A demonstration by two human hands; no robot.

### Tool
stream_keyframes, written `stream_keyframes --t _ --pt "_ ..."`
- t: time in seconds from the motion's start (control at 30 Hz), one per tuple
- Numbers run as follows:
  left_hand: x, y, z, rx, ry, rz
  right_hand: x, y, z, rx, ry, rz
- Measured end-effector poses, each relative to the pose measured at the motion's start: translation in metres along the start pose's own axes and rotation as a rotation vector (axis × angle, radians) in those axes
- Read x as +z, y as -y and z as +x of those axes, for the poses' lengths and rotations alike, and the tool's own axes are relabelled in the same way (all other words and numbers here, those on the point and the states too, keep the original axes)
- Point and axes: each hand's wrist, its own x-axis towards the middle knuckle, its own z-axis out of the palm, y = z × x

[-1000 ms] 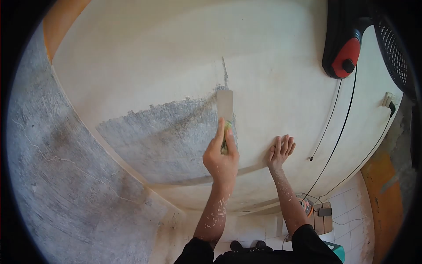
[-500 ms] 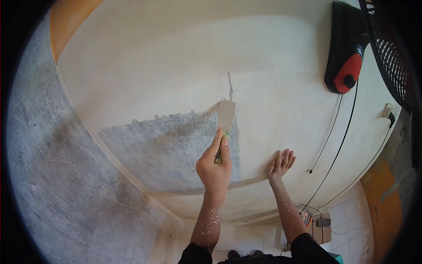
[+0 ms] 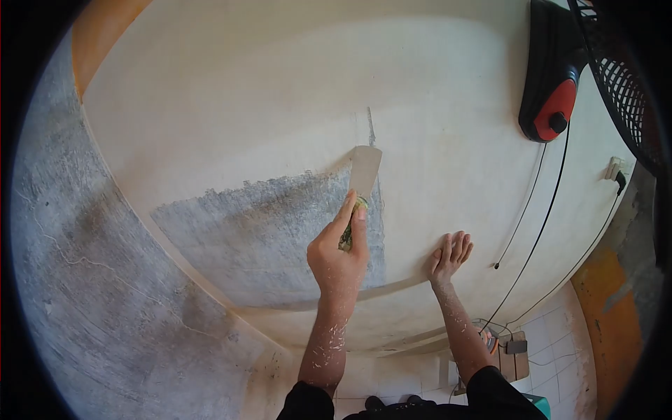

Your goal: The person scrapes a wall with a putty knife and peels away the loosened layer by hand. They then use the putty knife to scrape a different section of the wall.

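Note:
My left hand [image 3: 338, 255] is closed round the patterned handle of a flat scraper [image 3: 365, 170]. The scraper's broad blade points up the wall, its tip by the lower end of a narrow scraped streak [image 3: 372, 126]. Below and left of the blade lies a bare grey patch [image 3: 259, 241] with a ragged upper edge, where the pale coating [image 3: 434, 168] is gone. To the right, my right hand [image 3: 452, 256] rests against the coated wall with its fingers stretched out, holding nothing. White flecks cover both forearms.
A fan with a red-and-black base [image 3: 553, 115] stands at upper right. Dark cords [image 3: 535, 241] hang below it, near a wall socket [image 3: 614, 169]. A grey wall [image 3: 105, 266] meets this one at left. A brown box [image 3: 514, 362] sits on the tiled floor.
My left hand and the scraper have moved slightly up the wall, the blade tip nearer the top of the narrow streak. My right hand stays in place; the view has shifted a little.

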Motion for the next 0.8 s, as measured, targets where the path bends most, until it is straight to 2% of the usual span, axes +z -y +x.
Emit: stream_keyframes --t 0.13,0.7,0.8 --pt "0.001 0.010 -0.006 0.065 0.002 0.024 0.003 0.001 0.002 0.017 -0.029 0.023" --pt "-0.006 -0.001 0.020 0.097 0.047 0.008 0.001 0.007 0.003 0.026 -0.039 0.009" --pt "-0.008 -0.004 0.018 0.031 0.070 -0.023 -0.001 0.006 0.002 0.028 -0.007 -0.015"
